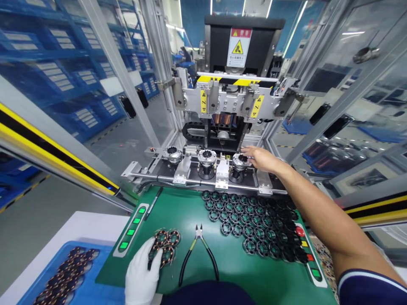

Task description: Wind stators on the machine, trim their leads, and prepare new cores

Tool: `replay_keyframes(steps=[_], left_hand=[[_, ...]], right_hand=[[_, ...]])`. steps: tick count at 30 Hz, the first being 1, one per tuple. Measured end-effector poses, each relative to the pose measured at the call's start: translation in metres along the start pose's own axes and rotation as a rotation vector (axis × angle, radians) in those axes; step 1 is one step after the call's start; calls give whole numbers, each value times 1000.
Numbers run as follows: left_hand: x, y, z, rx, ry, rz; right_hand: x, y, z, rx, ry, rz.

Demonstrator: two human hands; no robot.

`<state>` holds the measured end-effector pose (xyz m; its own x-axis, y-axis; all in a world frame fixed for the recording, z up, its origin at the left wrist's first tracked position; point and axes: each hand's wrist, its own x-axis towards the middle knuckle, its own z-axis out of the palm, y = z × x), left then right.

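Observation:
My left hand (pixel 143 271), in a white glove, rests on the green tabletop with thumb and fingers curled around a copper-wound stator. More wound stators (pixel 167 255) lie against its fingertips, with loose wire ends sticking out. Bare and reaching forward, my right hand (pixel 260 159) has its fingertips at a black stator core (pixel 242 157) on the right-hand winding fixture (pixel 239 163); the fingers partly cover it. Two other fixtures, the middle one (pixel 206 159) and the left one (pixel 172 154), also carry black cores.
Cutting pliers (pixel 199 241) lie jaws-forward on the green tabletop (pixel 127 267). Rows of black stator cores (pixel 235 217) fill its right side. A blue tray (pixel 101 271) holds wound stators at lower left. Button strips (pixel 131 232) flank the table; the winding machine head (pixel 225 101) hangs above the fixtures.

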<state>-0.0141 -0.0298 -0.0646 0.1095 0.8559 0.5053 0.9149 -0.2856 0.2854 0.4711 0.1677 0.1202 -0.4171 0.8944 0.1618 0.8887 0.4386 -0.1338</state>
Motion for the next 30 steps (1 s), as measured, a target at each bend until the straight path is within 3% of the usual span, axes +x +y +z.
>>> replay_keyframes(steps=[7,12,14,17,22,27,30], left_hand=[[3,3,-2,2,6,23],[7,7,-4,-28,15,7],[7,10,-5,-61,5,-22],[5,13,-6,-91,-20,-64],[2,15,-5,-97,-40,-111],[1,13,-4,-89,-56,-108],[1,13,-6,-70,-54,-95]], right_hand=[[-18,-14,23,-29,125,44],[-19,-22,21,-36,228,54],[-29,-39,19,-33,296,54],[-60,-84,26,-4,389,27],[-125,-157,70,105,288,-107],[-150,-183,122,152,198,-50],[-153,-196,136,177,211,-1]])
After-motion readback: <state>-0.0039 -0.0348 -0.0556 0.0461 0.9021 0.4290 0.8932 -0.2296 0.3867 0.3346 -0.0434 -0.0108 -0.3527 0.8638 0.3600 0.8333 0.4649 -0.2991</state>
